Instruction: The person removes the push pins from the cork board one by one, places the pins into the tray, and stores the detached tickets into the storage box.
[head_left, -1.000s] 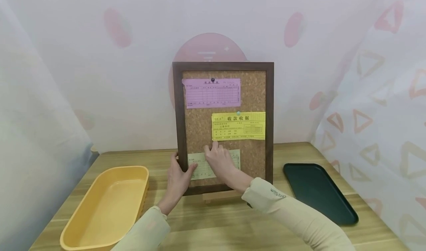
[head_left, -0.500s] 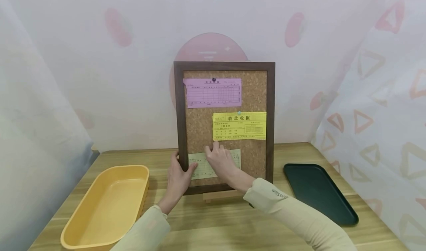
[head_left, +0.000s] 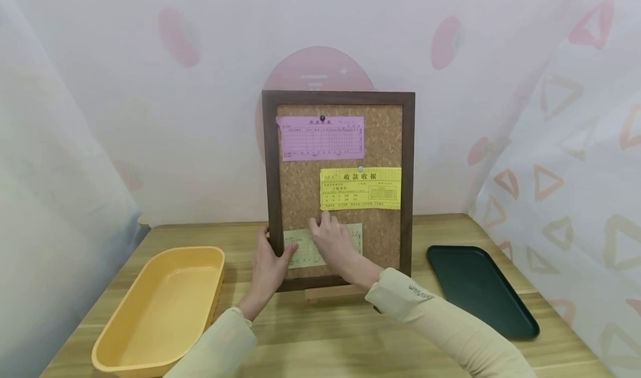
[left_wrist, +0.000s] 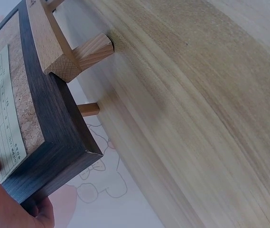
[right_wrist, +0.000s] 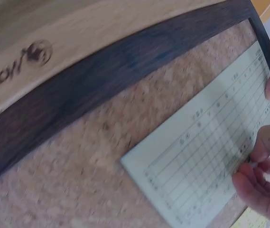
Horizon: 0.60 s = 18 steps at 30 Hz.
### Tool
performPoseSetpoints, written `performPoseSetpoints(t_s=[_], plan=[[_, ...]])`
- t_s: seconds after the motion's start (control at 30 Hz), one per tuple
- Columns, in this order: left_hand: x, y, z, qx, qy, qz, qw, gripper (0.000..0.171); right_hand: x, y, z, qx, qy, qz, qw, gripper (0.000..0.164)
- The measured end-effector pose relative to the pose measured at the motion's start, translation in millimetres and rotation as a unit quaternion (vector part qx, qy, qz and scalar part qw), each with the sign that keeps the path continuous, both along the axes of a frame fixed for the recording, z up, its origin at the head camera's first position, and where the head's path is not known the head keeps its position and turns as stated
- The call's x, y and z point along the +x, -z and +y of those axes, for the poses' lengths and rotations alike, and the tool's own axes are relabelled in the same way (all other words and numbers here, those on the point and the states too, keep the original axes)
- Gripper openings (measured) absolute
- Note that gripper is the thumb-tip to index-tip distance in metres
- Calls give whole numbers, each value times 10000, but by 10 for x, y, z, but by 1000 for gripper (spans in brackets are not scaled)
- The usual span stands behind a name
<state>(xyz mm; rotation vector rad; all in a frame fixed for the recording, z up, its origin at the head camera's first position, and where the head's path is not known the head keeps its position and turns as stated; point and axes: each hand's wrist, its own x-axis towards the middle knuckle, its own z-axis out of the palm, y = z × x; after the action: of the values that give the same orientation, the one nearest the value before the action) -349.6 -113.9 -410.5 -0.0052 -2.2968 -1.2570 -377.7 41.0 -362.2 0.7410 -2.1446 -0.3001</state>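
Note:
A cork board (head_left: 383, 133) in a dark brown frame stands upright on a small wooden easel (left_wrist: 59, 52). My left hand (head_left: 267, 268) grips the frame's lower left side, its thumb on the front over the edge of a pale green receipt slip (right_wrist: 196, 156). At the upper edge of that slip, my right hand (head_left: 334, 245) pinches a small push pin (right_wrist: 252, 164), mostly hidden by the fingertips. Above, a yellow receipt (head_left: 350, 194) hangs from a light green push pin (head_left: 360, 168), and a purple receipt (head_left: 320, 141) from a black push pin (head_left: 323, 118).
To the left on the wooden table (head_left: 320, 339) lies a deep yellow tray (head_left: 217, 266). A flat dark green tray (head_left: 481, 289) is at the right. Behind the table hangs a pale printed curtain (head_left: 215, 144), which also covers the sides.

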Motion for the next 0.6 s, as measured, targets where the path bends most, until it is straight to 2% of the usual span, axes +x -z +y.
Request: performPoseSetpoints(t_s=[0.17, 0.33, 0.43, 0.5, 0.6], plan=[[-2, 11, 0, 18, -16, 14, 10000, 69, -20, 37, -61, -156, 169, 142, 9996, 4], [-2, 9, 16, 74, -32, 100, 9999, 74, -38, 59, -67, -284, 135, 262, 9992, 3], [0, 15, 36, -70, -56, 385, 9992, 78, -41, 62, -56, -313, 74, 335, 9989, 7], [7, 26, 47, -385, -94, 701, 9968, 80, -39, 62, -48, -346, 12, 336, 9988, 8], [19, 45, 66, -988, -231, 1189, 9877, 79, -30, 64, -38, -398, -76, 281, 9988, 8]])
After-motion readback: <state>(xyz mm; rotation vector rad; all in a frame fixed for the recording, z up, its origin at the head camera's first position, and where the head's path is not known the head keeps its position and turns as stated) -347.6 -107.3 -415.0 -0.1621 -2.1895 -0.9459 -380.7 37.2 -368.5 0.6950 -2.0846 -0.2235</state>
